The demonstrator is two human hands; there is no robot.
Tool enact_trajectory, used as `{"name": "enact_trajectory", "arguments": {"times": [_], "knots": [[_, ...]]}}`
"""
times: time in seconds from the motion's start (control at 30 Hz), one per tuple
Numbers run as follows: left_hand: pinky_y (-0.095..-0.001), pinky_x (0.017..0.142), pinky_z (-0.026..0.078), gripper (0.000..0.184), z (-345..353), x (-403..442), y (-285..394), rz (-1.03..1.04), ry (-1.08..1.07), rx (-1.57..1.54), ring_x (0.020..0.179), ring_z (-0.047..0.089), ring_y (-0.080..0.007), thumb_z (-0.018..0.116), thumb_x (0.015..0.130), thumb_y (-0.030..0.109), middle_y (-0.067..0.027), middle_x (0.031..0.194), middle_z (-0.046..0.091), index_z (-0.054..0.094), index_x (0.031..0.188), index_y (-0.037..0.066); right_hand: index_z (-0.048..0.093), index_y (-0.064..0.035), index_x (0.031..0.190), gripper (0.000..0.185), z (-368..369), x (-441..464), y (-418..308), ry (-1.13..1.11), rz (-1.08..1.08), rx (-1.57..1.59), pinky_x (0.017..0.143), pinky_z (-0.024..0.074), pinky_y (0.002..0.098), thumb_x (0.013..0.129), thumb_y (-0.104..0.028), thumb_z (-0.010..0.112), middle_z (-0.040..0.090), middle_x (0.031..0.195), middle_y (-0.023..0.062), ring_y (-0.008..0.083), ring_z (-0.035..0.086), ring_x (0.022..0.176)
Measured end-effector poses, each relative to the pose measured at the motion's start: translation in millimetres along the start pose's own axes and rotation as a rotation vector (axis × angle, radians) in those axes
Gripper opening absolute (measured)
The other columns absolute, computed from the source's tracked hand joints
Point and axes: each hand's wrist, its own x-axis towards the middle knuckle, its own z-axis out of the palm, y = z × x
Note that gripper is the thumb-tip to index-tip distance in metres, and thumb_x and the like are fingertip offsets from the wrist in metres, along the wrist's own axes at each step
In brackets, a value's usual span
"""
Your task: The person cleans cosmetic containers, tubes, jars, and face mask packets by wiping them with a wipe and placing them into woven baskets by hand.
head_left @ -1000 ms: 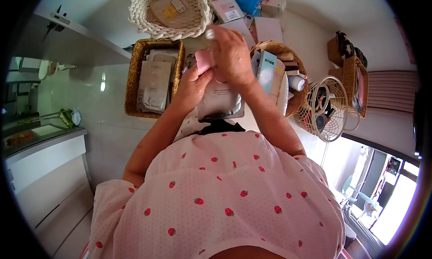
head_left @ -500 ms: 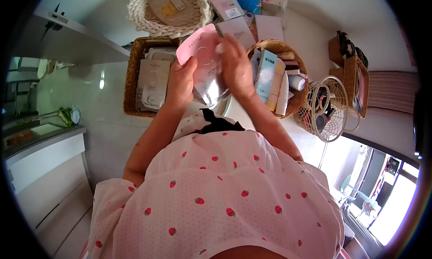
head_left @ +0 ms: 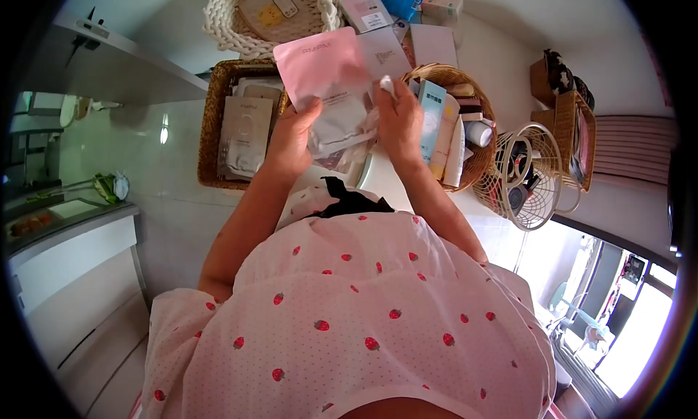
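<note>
My left hand [head_left: 293, 137] is closed on the left edge of a pink and silver sheet mask pouch [head_left: 323, 66], its thumb lying on the front. The pouch stands fairly upright, facing me, pink at the top and pale silver below. My right hand [head_left: 400, 128] is closed beside the pouch's right edge, pinching a small white wad [head_left: 387, 84] that looks like tissue. Whether those fingers also touch the pouch I cannot tell. Clear, crinkled plastic [head_left: 342, 159] shows under the pouch.
To the left, a brown woven basket [head_left: 212, 128] holds flat mask packets [head_left: 245, 132]. A round wicker basket [head_left: 486, 99] of tubes and boxes stands right, near a white wire basket [head_left: 538, 208]. Behind are a white rope basket [head_left: 218, 26] and several boxes [head_left: 435, 44].
The pouch has turned from tilted and glossy to facing me more squarely. My right hand has moved from across its front down to its right edge, with the white wad still in it.
</note>
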Motion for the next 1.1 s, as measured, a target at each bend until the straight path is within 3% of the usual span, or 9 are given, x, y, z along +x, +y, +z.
{"name": "enact_trajectory", "arguments": {"times": [0.1, 0.23, 0.37, 0.43, 0.47, 0.6, 0.7, 0.9, 1.1], "knots": [[-0.0316, 0.084, 0.044, 0.028, -1, 3, -10, 0.001, -0.088, -0.254, 0.098, 0.053, -0.0165, 0.049, 0.088, 0.015, -0.0045, 0.105, 0.056, 0.05, 0.113, 0.003, 0.056, -0.0037, 0.089, 0.021, 0, -11, -15, 0.186, -0.461, -0.3, 0.063, 0.047, 0.0359, 0.07, -0.01, 0.061, 0.056, 0.087, 0.0111, 0.0297, 0.056, 0.073], [-0.0312, 0.086, 0.042, 0.028, -1, -2, -15, -0.078, -0.129, -0.264, 0.099, 0.053, -0.0165, 0.046, 0.089, 0.012, -0.005, 0.108, 0.054, 0.047, 0.116, 0.003, 0.055, -0.0086, 0.091, 0.026, 30, -32, -26, 0.036, -0.803, -0.295, 0.062, 0.0496, 0.0338, 0.065, -0.005, 0.056, 0.056, 0.093, 0.0078, 0.0249, 0.057, 0.08], [-0.0288, 0.082, 0.041, 0.028, 6, -7, -18, 0.037, -0.122, -0.114, 0.094, 0.052, -0.0126, 0.048, 0.089, 0.016, -0.0037, 0.104, 0.055, 0.049, 0.113, 0.002, 0.054, -0.0061, 0.09, 0.016, 13, 8, -8, 0.178, -0.425, -0.43, 0.061, 0.0478, 0.0385, 0.075, -0.012, 0.055, 0.057, 0.093, 0.0119, 0.0308, 0.057, 0.08], [-0.0269, 0.079, 0.041, 0.028, 2, -15, -9, 0.08, -0.08, 0.027, 0.089, 0.051, -0.0099, 0.049, 0.088, 0.019, -0.0021, 0.098, 0.056, 0.052, 0.109, 0.001, 0.053, -0.0035, 0.091, 0.019, -2, 28, 5, 0.096, -0.182, -0.227, 0.06, 0.0459, 0.0394, 0.082, -0.02, 0.054, 0.06, 0.086, 0.0148, 0.0355, 0.057, 0.076], [-0.0257, 0.078, 0.041, 0.027, -5, -13, -8, 0.103, -0.068, 0.083, 0.087, 0.05, -0.0086, 0.051, 0.088, 0.018, -0.0022, 0.097, 0.057, 0.053, 0.107, -0.001, 0.054, -0.0004, 0.091, 0.026, -6, 27, 5, -0.058, -0.124, -0.121, 0.058, 0.0445, 0.0366, 0.082, -0.025, 0.056, 0.058, 0.07, 0.0144, 0.0288, 0.058, 0.065], [-0.0256, 0.071, 0.043, 0.025, -44, -10, 0, 0.18, 0.177, 0.479, 0.078, 0.052, -0.01, 0.056, 0.085, 0.018, -0.0029, 0.089, 0.058, 0.054, 0.101, -0.001, 0.057, 0.0015, 0.082, 0.027, 25, 3, 5, -0.351, 0.006, 0.146, 0.054, 0.0431, 0.0318, 0.081, -0.025, 0.058, 0.049, 0.057, 0.0085, 0.0116, 0.048, 0.056], [-0.027, 0.067, 0.043, 0.021, -78, -18, 20, 0.333, 0.27, 0.622, 0.073, 0.053, -0.0113, 0.057, 0.082, 0.016, -0.0048, 0.082, 0.059, 0.056, 0.095, 0.0, 0.057, 0.0007, 0.082, 0.026, 56, -18, -11, -0.507, 0.216, 0.162, 0.055, 0.0431, 0.032, 0.079, -0.025, 0.058, 0.053, 0.059, 0.0108, 0.0155, 0.052, 0.055], [-0.0294, 0.065, 0.043, 0.018, -156, -26, 35, 0.366, 0.5, 0.902, 0.069, 0.055, -0.0163, 0.055, 0.079, 0.012, -0.0108, 0.075, 0.06, 0.057, 0.091, -0.001, 0.056, 0.0003, 0.08, 0.026, 127, -49, -10, -0.685, 0.134, 0.128, 0.058, 0.0433, 0.0363, 0.078, -0.026, 0.055, 0.058, 0.066, 0.0155, 0.0289, 0.057, 0.062], [-0.026, 0.079, 0.043, 0.025, -184, -14, 29, 0.458, 0.535, 1.093, 0.088, 0.056, -0.0149, 0.051, 0.084, 0.008, -0.0089, 0.097, 0.06, 0.055, 0.107, 0.0, 0.052, 0.0024, 0.078, 0.025, 125, -56, -15, -0.558, 0.039, 0.047, 0.059, 0.0418, 0.0414, 0.077, -0.023, 0.054, 0.055, 0.068, 0.0225, 0.039, 0.053, 0.065]]}}
